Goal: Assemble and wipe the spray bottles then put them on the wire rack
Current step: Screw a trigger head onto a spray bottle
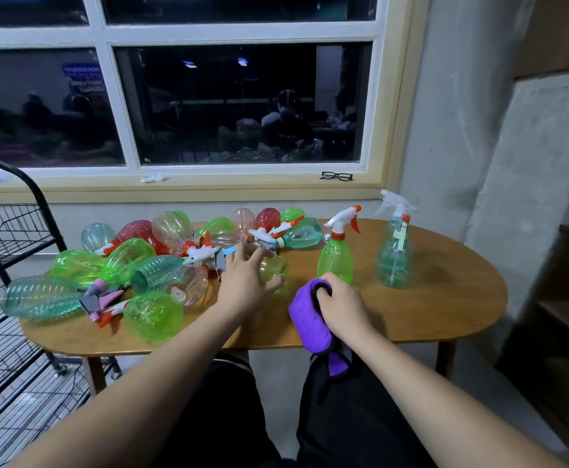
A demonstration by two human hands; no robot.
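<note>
- Nearest, at the bottom edge: dark trousers (344, 417), both bare forearms stretched over them toward the table.
- Far left: black wire rack (13, 251), standing just beside the table's left end.
- Across the left half of the oval wooden table (445, 315): heap of loose bottles (154, 315) lying on their sides, green, teal, red and clear pink, mixed with trigger heads (202, 253) in white, orange, pink and grey.
- Left hand (246, 282): fingers spread and slack, gripping nothing, hovering at the heap's right edge over a pale yellow-green bottle (273, 268); touching or not, impossible to tell through the blur.
- Right hand (342, 298): clenched round a bunched purple cloth (310, 319), one end of it hanging over the table's near edge.
- Just behind that hand: green spray bottle (335, 261), upright on the table, white-and-orange trigger head fitted.
- Further right, apart from it: teal spray bottle (394, 261), also upright, pale trigger head on top, somewhat blurred.
- Behind, on the window sill: black glasses (336, 176).
</note>
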